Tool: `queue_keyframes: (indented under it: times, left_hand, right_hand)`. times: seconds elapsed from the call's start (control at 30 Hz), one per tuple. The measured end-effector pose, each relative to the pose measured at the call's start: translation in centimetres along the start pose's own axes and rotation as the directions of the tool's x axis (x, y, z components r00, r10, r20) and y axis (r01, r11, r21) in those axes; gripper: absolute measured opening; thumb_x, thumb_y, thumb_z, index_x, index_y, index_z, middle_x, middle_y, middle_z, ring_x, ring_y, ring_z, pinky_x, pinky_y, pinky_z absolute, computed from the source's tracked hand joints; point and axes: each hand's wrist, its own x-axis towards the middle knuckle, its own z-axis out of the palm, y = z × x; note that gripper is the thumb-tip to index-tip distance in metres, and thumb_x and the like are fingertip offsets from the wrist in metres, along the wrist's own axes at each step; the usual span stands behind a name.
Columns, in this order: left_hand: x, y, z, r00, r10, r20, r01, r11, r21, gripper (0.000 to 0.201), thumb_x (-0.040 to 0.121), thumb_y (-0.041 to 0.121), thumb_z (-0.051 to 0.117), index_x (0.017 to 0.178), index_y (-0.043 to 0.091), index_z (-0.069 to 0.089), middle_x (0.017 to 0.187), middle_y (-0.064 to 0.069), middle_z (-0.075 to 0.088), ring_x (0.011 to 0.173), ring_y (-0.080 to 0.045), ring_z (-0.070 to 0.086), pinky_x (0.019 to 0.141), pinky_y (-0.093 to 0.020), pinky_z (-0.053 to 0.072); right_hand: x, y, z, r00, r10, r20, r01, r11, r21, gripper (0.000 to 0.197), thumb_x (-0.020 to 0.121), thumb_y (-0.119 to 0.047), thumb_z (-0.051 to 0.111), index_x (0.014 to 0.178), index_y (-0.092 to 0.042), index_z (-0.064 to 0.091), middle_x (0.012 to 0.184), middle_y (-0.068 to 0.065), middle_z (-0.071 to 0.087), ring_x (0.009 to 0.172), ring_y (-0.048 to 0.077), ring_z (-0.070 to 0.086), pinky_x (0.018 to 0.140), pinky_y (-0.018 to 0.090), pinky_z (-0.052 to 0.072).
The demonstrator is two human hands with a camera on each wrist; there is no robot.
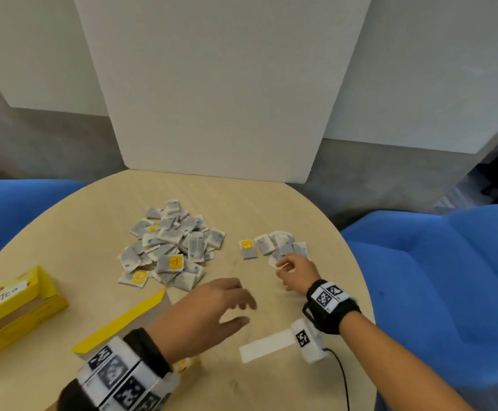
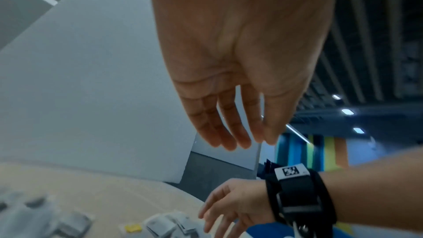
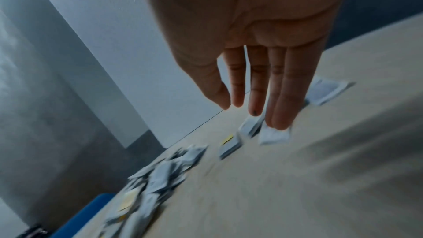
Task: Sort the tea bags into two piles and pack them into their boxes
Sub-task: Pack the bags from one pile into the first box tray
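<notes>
Right hand is hovering over the near edge of the small pile of tea bags, fingers extended and slightly apart, tips touching or just above a white bag; wrist view is too blurred to confirm contact. Nothing is being pinched.

Left hand is hanging above bare worktop, fingers straight and relaxed, holding nothing. It is sitting between the two piles, nearer the person.

Big unsorted pile is lying mid-worktop, left of the small pile and well apart from it; a few yellow-tagged bags are showing. One yellow-tagged bag is lying at the small pile's left edge.

Open yellow box is sitting at the far left. A yellow flap is lying near the left wrist, a white flap near the right wrist.
</notes>
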Motion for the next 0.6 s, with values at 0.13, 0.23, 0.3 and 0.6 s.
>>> queue_keyframes:
  times: [0.13, 0.23, 0.3, 0.6]
  left_hand:
    - [7.2, -1.9, 2.5, 0.969, -0.194, -0.155, 0.166, 0.970, -0.179, 0.018, 0.092, 0.023, 0.059, 0.110, 0.025, 0.061, 0.098, 0.011, 0.054, 0.084, -0.002, 0.052, 0.073, -0.014, 0.042]
    - [11.3, -4.4, 5.7, 0.921, -0.360, -0.146, 0.327, 0.922, -0.208, 0.023, 0.092, 0.022, 0.057, 0.115, 0.022, 0.058, 0.102, 0.006, 0.050, 0.090, -0.009, 0.052, 0.075, -0.017, 0.040]
    - [13.1, -6.0, 7.7, 0.885, -0.450, -0.120, 0.420, 0.882, -0.212, 0.026, 0.092, 0.021, 0.057, 0.118, 0.020, 0.056, 0.107, 0.003, 0.049, 0.096, -0.012, 0.053, 0.079, -0.016, 0.038]
    - [17.7, -11.7, 11.1, 0.660, -0.748, -0.066, 0.718, 0.654, -0.240, 0.047, 0.090, 0.016, 0.056, 0.133, 0.009, 0.039, 0.128, -0.015, 0.041, 0.113, -0.031, 0.049, 0.094, -0.033, 0.039]
  right_hand:
    - [4.8, 1.1, -3.2, 0.992, 0.054, -0.114, -0.061, 0.997, -0.056, 0.012, 0.084, -0.016, 0.064, 0.096, -0.014, 0.067, 0.094, 0.007, 0.066, 0.092, 0.029, 0.065, 0.083, 0.043, 0.055]
    - [7.2, 1.5, -3.9, 0.986, 0.082, -0.147, -0.092, 0.994, -0.062, 0.013, 0.085, -0.019, 0.065, 0.095, -0.011, 0.067, 0.095, 0.009, 0.067, 0.091, 0.029, 0.064, 0.081, 0.043, 0.056]
    - [8.5, 1.9, -3.7, 0.985, 0.100, -0.143, -0.114, 0.990, -0.087, 0.019, 0.084, -0.027, 0.067, 0.094, -0.011, 0.066, 0.096, 0.010, 0.068, 0.090, 0.029, 0.064, 0.080, 0.041, 0.056]
    - [11.8, 2.6, -1.7, 0.993, 0.065, -0.094, -0.083, 0.976, -0.200, 0.035, 0.081, -0.046, 0.068, 0.089, -0.018, 0.050, 0.097, 0.004, 0.063, 0.081, 0.020, 0.054, 0.066, 0.024, 0.038]
